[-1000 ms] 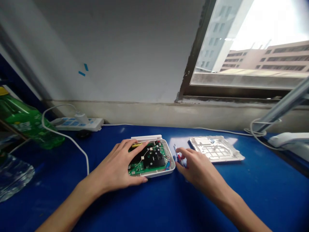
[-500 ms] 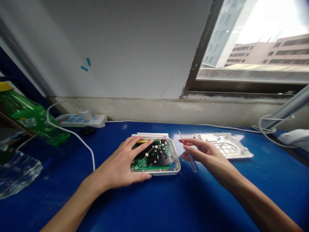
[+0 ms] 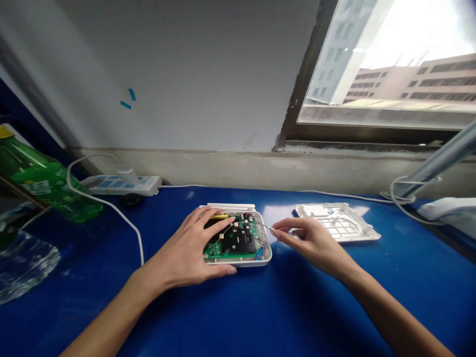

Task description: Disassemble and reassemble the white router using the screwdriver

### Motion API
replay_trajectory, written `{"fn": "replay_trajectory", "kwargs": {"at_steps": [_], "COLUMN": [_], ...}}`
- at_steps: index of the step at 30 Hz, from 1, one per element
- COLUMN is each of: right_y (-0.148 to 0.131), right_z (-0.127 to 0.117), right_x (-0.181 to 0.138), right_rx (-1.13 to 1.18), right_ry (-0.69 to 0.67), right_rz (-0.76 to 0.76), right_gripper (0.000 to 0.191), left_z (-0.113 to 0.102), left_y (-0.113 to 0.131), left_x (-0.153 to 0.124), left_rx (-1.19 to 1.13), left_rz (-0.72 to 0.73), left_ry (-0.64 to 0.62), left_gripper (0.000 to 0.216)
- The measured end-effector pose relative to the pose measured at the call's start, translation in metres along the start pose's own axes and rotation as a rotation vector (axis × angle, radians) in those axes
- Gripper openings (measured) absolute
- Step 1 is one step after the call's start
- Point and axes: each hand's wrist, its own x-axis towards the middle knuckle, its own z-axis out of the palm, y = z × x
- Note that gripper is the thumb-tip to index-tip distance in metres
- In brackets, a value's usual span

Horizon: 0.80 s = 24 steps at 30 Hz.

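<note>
An opened white router (image 3: 269,254) lies on the blue table, with a green circuit board (image 3: 226,256), a black plate and thin wires showing inside. My left hand (image 3: 188,250) spans its left side, thumb along the front wall and fingers across the board, holding it. My right hand (image 3: 310,243) pinches a thin screwdriver (image 3: 266,226) just right of the router. Its metal shaft points left over the housing's right part; whether the tip touches anything is too small to tell. The handle is mostly hidden by my fingers.
A white plastic cover (image 3: 344,228) lies inside-up at the right. White cables run along the wall. A power strip (image 3: 124,185), a black object (image 3: 131,200), a green bottle (image 3: 48,173) and a clear bottle (image 3: 28,263) are at the left. A grey pole (image 3: 439,158) stands at the right.
My right hand has swung the screwdriver from pointing up beside the router to pointing left over its right part. My left hand stays on the router; the view has shifted slightly.
</note>
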Motion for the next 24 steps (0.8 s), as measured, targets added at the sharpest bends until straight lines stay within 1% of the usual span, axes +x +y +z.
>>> {"fn": "replay_trajectory", "kwargs": {"at_steps": [3,5,6,8,10,13,15,17,20,24], "right_y": [-0.012,-0.026,-0.035,-0.054,-0.071,-0.085,-0.085,-0.079,-0.066,-0.055], "right_z": [-0.015,-0.027,-0.032,-0.037,-0.036,-0.025,-0.017,-0.015,-0.018,-0.024], "right_x": [0.002,0.007,0.01,0.016,0.022,0.027,0.027,0.024,0.017,0.008], "right_rx": [-0.123,-0.288,-0.369,-0.489,-0.627,-0.806,-0.829,-0.794,-0.702,-0.591], "right_ry": [-0.06,-0.134,-0.196,-0.363,-0.427,-0.391,-0.359,-0.369,-0.387,-0.339], "right_rz": [-0.028,-0.073,-0.108,-0.153,-0.17,-0.215,-0.245,-0.255,-0.243,-0.208], "right_gripper": [0.027,0.019,0.015,0.013,0.016,0.021,0.021,0.02,0.019,0.018], "left_z": [0.002,0.004,0.005,0.006,0.007,0.007,0.007,0.007,0.008,0.009], "left_y": [-0.004,-0.005,-0.006,-0.005,-0.004,-0.004,-0.004,-0.004,-0.004,-0.002], "left_x": [-0.002,-0.002,-0.003,-0.003,-0.004,-0.005,-0.006,-0.006,-0.006,-0.005], "left_rx": [-0.002,-0.007,-0.009,-0.01,-0.009,-0.009,-0.014,-0.019,-0.014,-0.007], "left_rz": [0.003,0.01,0.011,0.012,0.016,0.023,0.024,0.021,0.008,0.004], "left_ry": [-0.005,0.001,0.005,0.014,0.024,0.033,0.034,0.031,0.024,0.01], "left_gripper": [0.094,0.095,0.095,0.093,0.089,0.088,0.089,0.088,0.09,0.091]}}
